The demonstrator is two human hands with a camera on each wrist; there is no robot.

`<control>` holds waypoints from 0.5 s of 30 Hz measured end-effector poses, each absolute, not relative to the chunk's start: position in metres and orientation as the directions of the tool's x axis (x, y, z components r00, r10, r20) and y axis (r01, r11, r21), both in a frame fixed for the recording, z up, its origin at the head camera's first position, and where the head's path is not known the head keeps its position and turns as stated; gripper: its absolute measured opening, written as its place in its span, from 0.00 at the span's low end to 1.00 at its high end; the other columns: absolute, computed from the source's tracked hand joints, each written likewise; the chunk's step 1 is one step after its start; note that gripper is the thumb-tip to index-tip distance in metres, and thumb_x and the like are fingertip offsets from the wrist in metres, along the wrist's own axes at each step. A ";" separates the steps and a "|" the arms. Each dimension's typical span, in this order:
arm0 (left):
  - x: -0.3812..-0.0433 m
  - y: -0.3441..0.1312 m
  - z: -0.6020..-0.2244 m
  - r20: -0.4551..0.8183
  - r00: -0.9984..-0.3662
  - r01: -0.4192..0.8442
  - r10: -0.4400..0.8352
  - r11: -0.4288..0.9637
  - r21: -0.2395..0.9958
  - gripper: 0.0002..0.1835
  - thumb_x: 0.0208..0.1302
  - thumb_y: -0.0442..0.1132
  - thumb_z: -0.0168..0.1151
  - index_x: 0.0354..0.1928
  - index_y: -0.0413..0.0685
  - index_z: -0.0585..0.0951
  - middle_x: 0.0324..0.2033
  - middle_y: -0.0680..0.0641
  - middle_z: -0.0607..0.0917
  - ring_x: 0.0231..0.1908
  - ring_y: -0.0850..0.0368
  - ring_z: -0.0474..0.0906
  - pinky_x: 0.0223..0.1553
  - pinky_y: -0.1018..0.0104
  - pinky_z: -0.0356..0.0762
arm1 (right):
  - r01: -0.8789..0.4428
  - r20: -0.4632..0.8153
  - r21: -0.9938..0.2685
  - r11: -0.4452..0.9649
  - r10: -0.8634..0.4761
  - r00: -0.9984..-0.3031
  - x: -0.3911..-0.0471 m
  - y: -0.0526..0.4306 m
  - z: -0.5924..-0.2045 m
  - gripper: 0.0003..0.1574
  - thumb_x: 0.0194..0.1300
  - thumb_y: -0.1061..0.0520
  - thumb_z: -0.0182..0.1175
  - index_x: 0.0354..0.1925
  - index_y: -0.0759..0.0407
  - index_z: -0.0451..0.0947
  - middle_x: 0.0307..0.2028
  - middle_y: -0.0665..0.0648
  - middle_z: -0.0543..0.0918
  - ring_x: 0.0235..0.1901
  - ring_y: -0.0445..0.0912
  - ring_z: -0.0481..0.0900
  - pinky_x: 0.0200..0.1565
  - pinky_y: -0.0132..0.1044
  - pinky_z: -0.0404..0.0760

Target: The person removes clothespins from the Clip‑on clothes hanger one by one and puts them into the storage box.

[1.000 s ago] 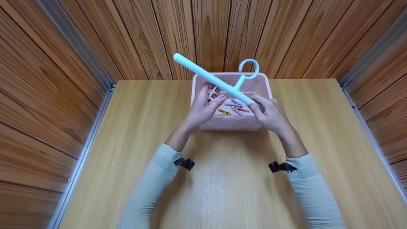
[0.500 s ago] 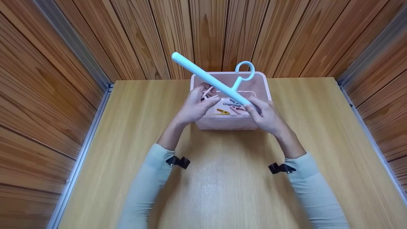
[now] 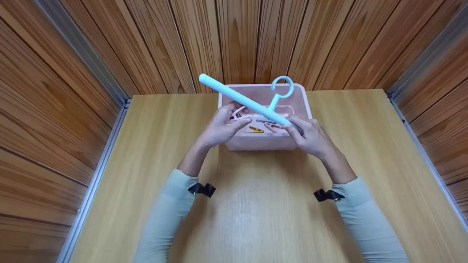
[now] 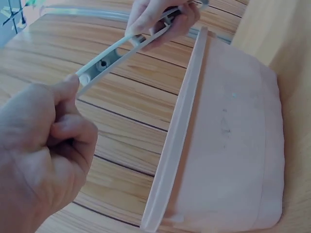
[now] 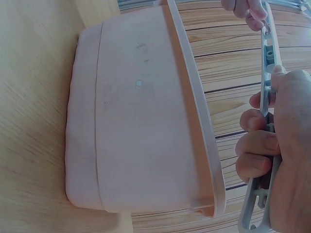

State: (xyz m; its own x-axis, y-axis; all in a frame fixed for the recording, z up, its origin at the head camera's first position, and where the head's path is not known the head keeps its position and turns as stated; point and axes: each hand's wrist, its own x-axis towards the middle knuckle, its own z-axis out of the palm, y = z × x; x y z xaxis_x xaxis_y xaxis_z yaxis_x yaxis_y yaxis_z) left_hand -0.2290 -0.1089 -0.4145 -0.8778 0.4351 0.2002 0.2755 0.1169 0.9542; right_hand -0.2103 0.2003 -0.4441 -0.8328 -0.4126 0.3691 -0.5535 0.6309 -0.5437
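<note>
My right hand (image 3: 310, 135) grips the right end of a light blue plastic clothes hanger (image 3: 252, 108), its fingers wrapped round the bar in the right wrist view. Held slanting over a pale pink bin (image 3: 261, 143), the hanger has its hook (image 3: 287, 87) pointing away and its left tip raised. Below the bar, my left hand (image 3: 221, 128) pinches a pale pink clothespin (image 3: 239, 110), with the fingers close to the hanger's underside. The left wrist view shows that underside as hollow (image 4: 103, 64); there the clothespin is hidden by my fingers.
Inside the bin lie several clothespins, among them a yellow one (image 3: 256, 129), a red-pink one (image 3: 271, 128) and a grey one (image 3: 265, 121). It stands at the back of the wooden table (image 3: 252, 219), close to the plank wall (image 3: 237, 36). Metal rails (image 3: 91, 193) run along both sides.
Over the last second my left hand has drawn slightly left with the clothespin, away from the bin's middle. The hanger has dropped lower, most clearly at its left tip.
</note>
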 end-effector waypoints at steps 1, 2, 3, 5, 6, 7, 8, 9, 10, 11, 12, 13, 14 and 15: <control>-0.228 -0.108 -0.415 0.212 -0.883 0.294 0.420 0.142 0.945 0.18 0.81 0.31 0.67 0.64 0.28 0.78 0.52 0.40 0.84 0.49 0.54 0.79 0.49 0.70 0.80 | -0.544 0.353 -0.561 0.624 -0.414 -0.839 -0.210 0.201 -0.444 0.09 0.84 0.58 0.60 0.52 0.62 0.83 0.24 0.48 0.67 0.21 0.36 0.63 0.26 0.30 0.62; -0.226 -0.107 -0.416 0.222 -0.886 0.312 0.406 0.168 0.935 0.18 0.80 0.31 0.67 0.64 0.28 0.78 0.54 0.39 0.85 0.51 0.52 0.80 0.51 0.69 0.80 | -0.533 0.335 -0.578 0.618 -0.415 -0.845 -0.210 0.201 -0.444 0.09 0.85 0.57 0.59 0.51 0.62 0.83 0.24 0.48 0.68 0.22 0.37 0.63 0.27 0.30 0.62; -0.225 -0.106 -0.417 0.232 -0.889 0.327 0.394 0.194 0.925 0.18 0.80 0.31 0.68 0.64 0.28 0.78 0.55 0.37 0.86 0.52 0.51 0.81 0.52 0.68 0.81 | -0.521 0.319 -0.593 0.614 -0.415 -0.852 -0.210 0.201 -0.444 0.09 0.85 0.57 0.59 0.51 0.62 0.83 0.24 0.48 0.68 0.22 0.37 0.64 0.26 0.30 0.62; -0.223 -0.103 -0.419 0.254 -0.894 0.358 0.369 0.248 0.900 0.18 0.80 0.31 0.68 0.64 0.29 0.78 0.57 0.35 0.87 0.55 0.49 0.83 0.57 0.65 0.83 | -0.498 0.287 -0.617 0.609 -0.415 -0.863 -0.209 0.201 -0.444 0.09 0.86 0.57 0.58 0.51 0.61 0.82 0.25 0.48 0.68 0.22 0.38 0.64 0.27 0.30 0.63; -0.222 -0.102 -0.419 0.266 -0.894 0.374 0.360 0.275 0.886 0.18 0.80 0.32 0.68 0.64 0.30 0.78 0.57 0.34 0.88 0.55 0.48 0.84 0.58 0.62 0.84 | -0.485 0.272 -0.630 0.606 -0.412 -0.869 -0.209 0.201 -0.443 0.09 0.86 0.57 0.58 0.51 0.61 0.82 0.25 0.48 0.68 0.22 0.39 0.65 0.27 0.30 0.64; -0.222 -0.101 -0.419 0.280 -0.893 0.392 0.351 0.303 0.869 0.18 0.80 0.32 0.69 0.64 0.30 0.78 0.57 0.34 0.88 0.55 0.47 0.85 0.58 0.60 0.85 | -0.474 0.260 -0.640 0.604 -0.410 -0.874 -0.209 0.201 -0.443 0.09 0.87 0.57 0.58 0.51 0.61 0.81 0.26 0.49 0.68 0.23 0.39 0.66 0.28 0.31 0.64; -0.221 -0.099 -0.419 0.291 -0.894 0.405 0.342 0.334 0.851 0.18 0.80 0.33 0.69 0.64 0.31 0.78 0.57 0.35 0.89 0.55 0.47 0.86 0.58 0.58 0.86 | -0.465 0.248 -0.651 0.601 -0.410 -0.878 -0.208 0.201 -0.442 0.09 0.87 0.56 0.57 0.51 0.61 0.81 0.26 0.49 0.69 0.23 0.40 0.66 0.28 0.31 0.64; -0.220 -0.098 -0.420 0.306 -0.892 0.422 0.333 0.368 0.829 0.18 0.80 0.34 0.69 0.63 0.32 0.78 0.57 0.35 0.90 0.54 0.47 0.87 0.58 0.57 0.88 | -0.457 0.237 -0.659 0.597 -0.411 -0.880 -0.208 0.201 -0.442 0.10 0.87 0.56 0.56 0.51 0.61 0.81 0.27 0.49 0.69 0.24 0.40 0.67 0.29 0.31 0.65; -0.220 -0.097 -0.420 0.318 -0.891 0.434 0.325 0.402 0.806 0.18 0.80 0.35 0.69 0.64 0.32 0.78 0.57 0.35 0.90 0.54 0.46 0.88 0.57 0.55 0.89 | -0.446 0.223 -0.671 0.593 -0.412 -0.883 -0.208 0.201 -0.441 0.10 0.88 0.56 0.56 0.52 0.62 0.81 0.27 0.49 0.69 0.25 0.41 0.67 0.29 0.31 0.66; -0.220 -0.097 -0.420 0.328 -0.890 0.444 0.318 0.432 0.785 0.19 0.80 0.36 0.70 0.64 0.33 0.78 0.57 0.35 0.91 0.54 0.45 0.90 0.56 0.54 0.90 | -0.437 0.210 -0.681 0.587 -0.416 -0.885 -0.208 0.202 -0.441 0.11 0.88 0.56 0.55 0.52 0.63 0.80 0.28 0.50 0.70 0.25 0.41 0.68 0.30 0.32 0.66; -0.219 -0.096 -0.420 0.336 -0.889 0.450 0.312 0.455 0.768 0.20 0.80 0.36 0.70 0.64 0.33 0.78 0.57 0.36 0.91 0.54 0.45 0.90 0.56 0.54 0.90 | -0.429 0.197 -0.690 0.583 -0.419 -0.886 -0.207 0.202 -0.440 0.12 0.88 0.56 0.55 0.53 0.63 0.80 0.29 0.50 0.70 0.26 0.42 0.68 0.30 0.32 0.67; -0.219 -0.096 -0.420 0.335 -0.890 0.448 0.308 0.464 0.764 0.20 0.80 0.37 0.70 0.65 0.34 0.78 0.58 0.36 0.91 0.54 0.45 0.91 0.56 0.54 0.90 | -0.422 0.185 -0.698 0.579 -0.423 -0.887 -0.207 0.202 -0.440 0.12 0.89 0.56 0.54 0.53 0.63 0.80 0.29 0.50 0.70 0.26 0.42 0.69 0.31 0.32 0.67; -0.218 -0.096 -0.420 0.330 -0.893 0.443 0.306 0.468 0.764 0.20 0.80 0.37 0.70 0.65 0.35 0.78 0.58 0.36 0.91 0.55 0.45 0.91 0.56 0.53 0.91 | -0.416 0.175 -0.705 0.575 -0.427 -0.887 -0.207 0.203 -0.439 0.13 0.89 0.56 0.54 0.53 0.64 0.80 0.29 0.50 0.70 0.27 0.42 0.69 0.31 0.32 0.68; -0.218 -0.096 -0.421 0.325 -0.895 0.438 0.307 0.464 0.770 0.21 0.80 0.37 0.70 0.65 0.34 0.78 0.59 0.36 0.91 0.56 0.45 0.90 0.57 0.53 0.91 | -0.410 0.166 -0.713 0.570 -0.430 -0.887 -0.208 0.203 -0.439 0.13 0.89 0.56 0.53 0.53 0.64 0.80 0.30 0.50 0.70 0.27 0.42 0.69 0.32 0.32 0.68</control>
State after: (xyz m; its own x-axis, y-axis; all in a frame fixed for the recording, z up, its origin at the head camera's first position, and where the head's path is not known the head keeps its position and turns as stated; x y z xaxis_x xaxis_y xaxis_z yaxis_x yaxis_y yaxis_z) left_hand -0.2181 -0.0957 -0.4208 -0.8947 0.3067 0.3249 0.4385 0.4636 0.7699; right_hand -0.2078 0.2032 -0.4394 -0.8874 -0.4301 0.1662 -0.4095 0.5695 -0.7127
